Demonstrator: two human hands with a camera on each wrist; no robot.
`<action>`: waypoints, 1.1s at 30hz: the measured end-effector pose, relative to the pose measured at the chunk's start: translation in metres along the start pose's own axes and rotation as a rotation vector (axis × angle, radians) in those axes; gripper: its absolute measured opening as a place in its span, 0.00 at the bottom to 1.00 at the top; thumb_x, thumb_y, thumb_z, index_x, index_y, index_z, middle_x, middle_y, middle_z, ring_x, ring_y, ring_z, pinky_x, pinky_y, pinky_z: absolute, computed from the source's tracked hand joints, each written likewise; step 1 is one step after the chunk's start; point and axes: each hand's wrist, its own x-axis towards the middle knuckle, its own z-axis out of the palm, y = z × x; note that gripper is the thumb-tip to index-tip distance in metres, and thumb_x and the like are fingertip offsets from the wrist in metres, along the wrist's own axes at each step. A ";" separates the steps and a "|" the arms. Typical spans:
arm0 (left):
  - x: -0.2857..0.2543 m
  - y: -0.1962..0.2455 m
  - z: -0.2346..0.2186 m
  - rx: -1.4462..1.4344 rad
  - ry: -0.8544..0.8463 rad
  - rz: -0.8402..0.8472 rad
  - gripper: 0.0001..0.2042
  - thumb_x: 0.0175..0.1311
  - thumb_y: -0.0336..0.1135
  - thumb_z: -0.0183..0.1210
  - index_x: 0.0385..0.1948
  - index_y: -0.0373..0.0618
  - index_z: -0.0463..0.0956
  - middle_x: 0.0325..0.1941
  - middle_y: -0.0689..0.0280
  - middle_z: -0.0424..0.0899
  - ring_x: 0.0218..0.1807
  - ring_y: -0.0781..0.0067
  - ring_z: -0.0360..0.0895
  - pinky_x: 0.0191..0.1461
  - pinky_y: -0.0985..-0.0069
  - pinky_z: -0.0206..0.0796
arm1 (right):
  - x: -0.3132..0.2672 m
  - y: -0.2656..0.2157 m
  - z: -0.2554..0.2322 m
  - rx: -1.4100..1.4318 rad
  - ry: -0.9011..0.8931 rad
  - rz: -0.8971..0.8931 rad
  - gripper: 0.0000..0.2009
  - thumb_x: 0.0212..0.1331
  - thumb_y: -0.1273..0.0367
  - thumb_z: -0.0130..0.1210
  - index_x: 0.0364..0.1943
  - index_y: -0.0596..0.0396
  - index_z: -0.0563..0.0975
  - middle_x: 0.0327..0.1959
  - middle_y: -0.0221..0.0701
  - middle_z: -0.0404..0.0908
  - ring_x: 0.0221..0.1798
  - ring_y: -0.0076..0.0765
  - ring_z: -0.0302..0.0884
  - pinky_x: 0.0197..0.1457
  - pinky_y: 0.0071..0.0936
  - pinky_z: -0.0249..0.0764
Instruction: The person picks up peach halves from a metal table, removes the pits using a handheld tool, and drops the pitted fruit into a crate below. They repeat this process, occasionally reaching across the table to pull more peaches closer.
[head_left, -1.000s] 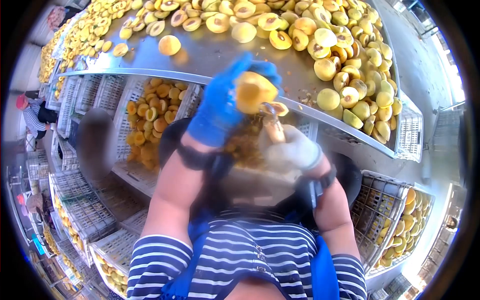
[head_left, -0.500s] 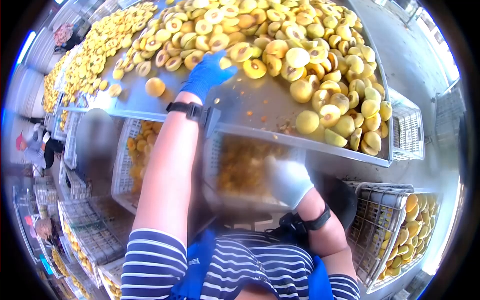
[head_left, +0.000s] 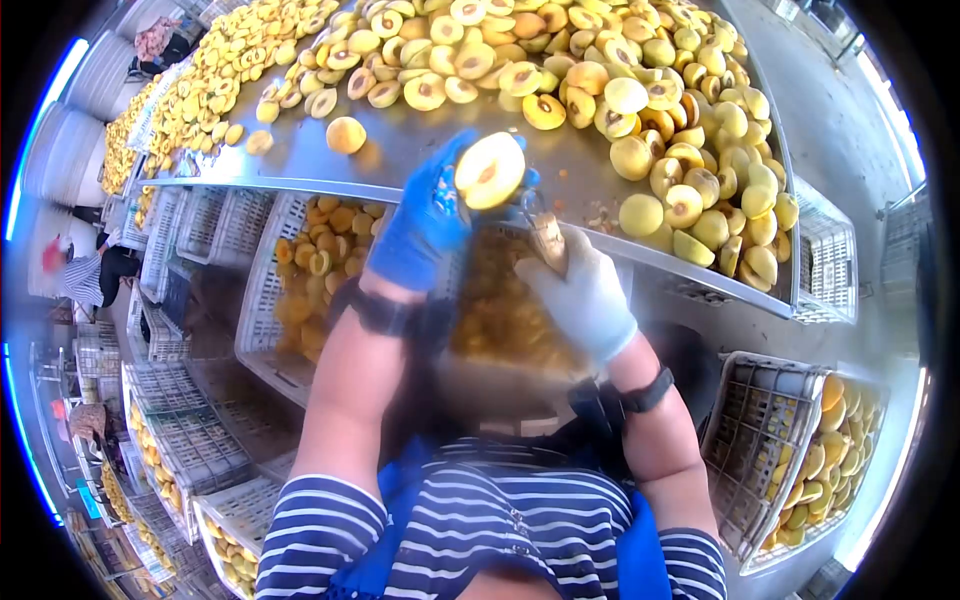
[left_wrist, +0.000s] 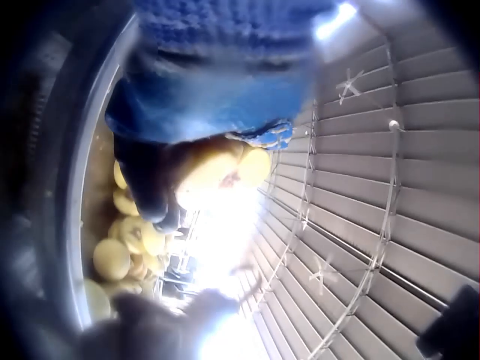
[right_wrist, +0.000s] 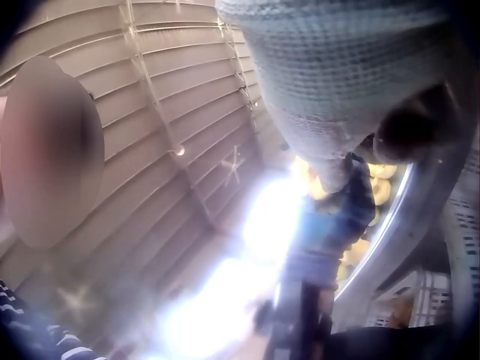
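The left hand (head_left: pixel 425 220), in a blue glove, grips a halved yellow fruit (head_left: pixel 490 171) with its cut face and brown centre turned up; the left wrist view shows the blue glove (left_wrist: pixel 217 97) round the fruit (left_wrist: pixel 214 176). Close at its right, the right hand (head_left: pixel 585 300), in a white glove, holds a tool by its wooden handle (head_left: pixel 547 243). The tool's metal end (head_left: pixel 532 205) is beside the fruit. In the right wrist view the white glove (right_wrist: pixel 337 82) hides most of what it holds.
A metal table (head_left: pixel 330 185) bears many halved fruits (head_left: pixel 700 200). Below its edge are a crate of fruit halves (head_left: pixel 262 285) and a blurred container of orange pieces (head_left: pixel 510 310). Another fruit crate (head_left: pixel 765 400) stands at right. A person (head_left: pixel 95 275) is at far left.
The left hand was over the table among the fruits and has come back toward the body with a fruit half. The right hand has risen beside it, its tool now in view.
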 end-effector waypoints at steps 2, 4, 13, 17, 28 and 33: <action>-0.010 -0.008 0.016 0.375 0.194 0.018 0.29 0.51 0.27 0.69 0.57 0.36 0.67 0.53 0.55 0.81 0.53 0.64 0.80 0.59 0.69 0.71 | 0.001 0.004 0.009 0.025 0.070 -0.058 0.22 0.53 0.59 0.64 0.46 0.61 0.74 0.30 0.50 0.81 0.36 0.58 0.80 0.37 0.44 0.75; -0.012 0.000 0.030 0.486 0.139 0.004 0.28 0.53 0.26 0.67 0.58 0.35 0.66 0.54 0.55 0.81 0.54 0.64 0.80 0.60 0.69 0.71 | 0.003 0.001 0.011 0.015 0.057 -0.025 0.21 0.53 0.60 0.64 0.45 0.62 0.74 0.30 0.50 0.81 0.36 0.58 0.81 0.38 0.43 0.76; -0.013 -0.033 0.013 0.405 0.145 0.127 0.24 0.62 0.29 0.61 0.59 0.33 0.64 0.56 0.55 0.79 0.55 0.65 0.79 0.60 0.69 0.71 | 0.016 0.007 0.022 0.166 -0.063 0.081 0.18 0.55 0.65 0.63 0.43 0.65 0.75 0.31 0.49 0.81 0.36 0.49 0.83 0.39 0.36 0.75; -0.011 -0.020 0.011 0.593 0.034 0.097 0.26 0.68 0.44 0.56 0.60 0.34 0.64 0.55 0.55 0.78 0.55 0.65 0.78 0.60 0.69 0.71 | 0.021 0.001 0.019 0.446 -0.243 0.261 0.18 0.54 0.66 0.63 0.43 0.66 0.75 0.30 0.48 0.81 0.33 0.42 0.81 0.39 0.34 0.74; -0.008 -0.028 0.016 0.113 0.228 0.029 0.28 0.76 0.52 0.37 0.64 0.35 0.62 0.63 0.51 0.72 0.59 0.61 0.75 0.62 0.66 0.69 | 0.023 0.003 0.032 -0.011 0.008 0.109 0.14 0.53 0.66 0.62 0.39 0.63 0.75 0.29 0.50 0.81 0.35 0.56 0.81 0.38 0.39 0.76; -0.009 -0.036 0.005 0.214 0.087 0.165 0.25 0.76 0.49 0.40 0.64 0.40 0.62 0.61 0.47 0.72 0.58 0.56 0.76 0.62 0.62 0.70 | 0.021 0.008 0.038 -0.070 0.040 0.075 0.14 0.54 0.67 0.61 0.39 0.62 0.75 0.29 0.50 0.80 0.35 0.55 0.81 0.36 0.40 0.76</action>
